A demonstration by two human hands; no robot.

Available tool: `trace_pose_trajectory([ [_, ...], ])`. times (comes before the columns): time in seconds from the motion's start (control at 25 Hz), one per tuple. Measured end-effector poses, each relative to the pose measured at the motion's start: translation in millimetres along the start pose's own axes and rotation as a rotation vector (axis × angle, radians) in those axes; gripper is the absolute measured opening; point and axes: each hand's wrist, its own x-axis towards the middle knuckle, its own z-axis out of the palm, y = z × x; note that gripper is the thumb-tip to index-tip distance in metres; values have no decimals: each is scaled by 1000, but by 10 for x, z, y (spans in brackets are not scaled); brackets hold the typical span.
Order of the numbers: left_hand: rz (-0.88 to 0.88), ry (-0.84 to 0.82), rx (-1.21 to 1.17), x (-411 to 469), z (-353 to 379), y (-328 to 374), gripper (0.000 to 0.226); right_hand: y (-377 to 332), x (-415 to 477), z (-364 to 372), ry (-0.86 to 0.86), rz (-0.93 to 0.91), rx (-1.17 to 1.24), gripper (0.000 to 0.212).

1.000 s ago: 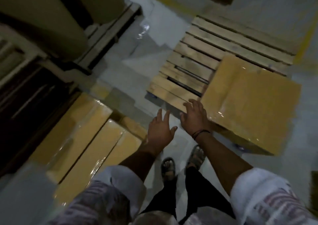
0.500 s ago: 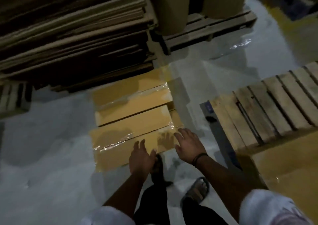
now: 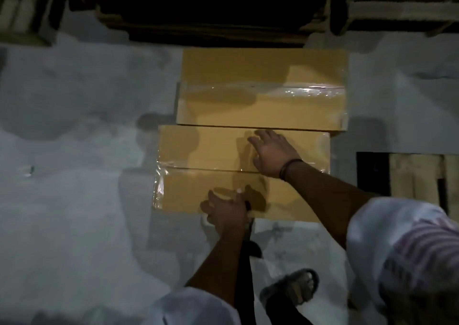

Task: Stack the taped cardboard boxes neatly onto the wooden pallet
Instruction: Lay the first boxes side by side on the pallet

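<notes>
On my feed the nearer flat tan cardboard box (image 3: 198, 150), with clear tape along its middle seam, lies on the grey concrete floor (image 3: 74, 150). A second taped tan box (image 3: 248, 106) lies just beyond its far edge. The right hand (image 3: 274, 152) is spread, fingers apart, over the far right part of the nearer box's top. The left hand (image 3: 224, 211) sits at that box's near edge; I cannot tell whether it grips. The wooden pallet (image 3: 417, 175) shows at the floor's right edge, apart from both boxes
</notes>
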Motion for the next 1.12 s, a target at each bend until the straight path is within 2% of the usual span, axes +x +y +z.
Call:
trace_pose_trajectory([
  [0.08, -118, 2, -67, 109, 102, 114, 93, -137, 372, 70, -12, -21, -26, 64],
  [0.16, -184, -20, -29, 175, 192, 168, 99, -254, 603, 148, -30, -32, -47, 67],
  [0.36, -210, -72, 3, 234, 264, 149, 113, -304, 714, 244, -19, -25, -135, 72],
  [0.56, -218, -59, -36, 169, 224, 206, 114, -264, 683, 261, -40, -64, -160, 85],
  [0.72, -249, 43, -186, 179, 256, 141, 100, -221, 737, 226, -57, -89, -181, 96],
  [0.92, -211, 147, -344, 183, 239, -56, 79, -53, 544, 355, -121, -113, -249, 96],
  [1.12, -120, 206, -321, -224, 222, -196, 73, 141, 24, 437, -154, -63, -9, 90],
])
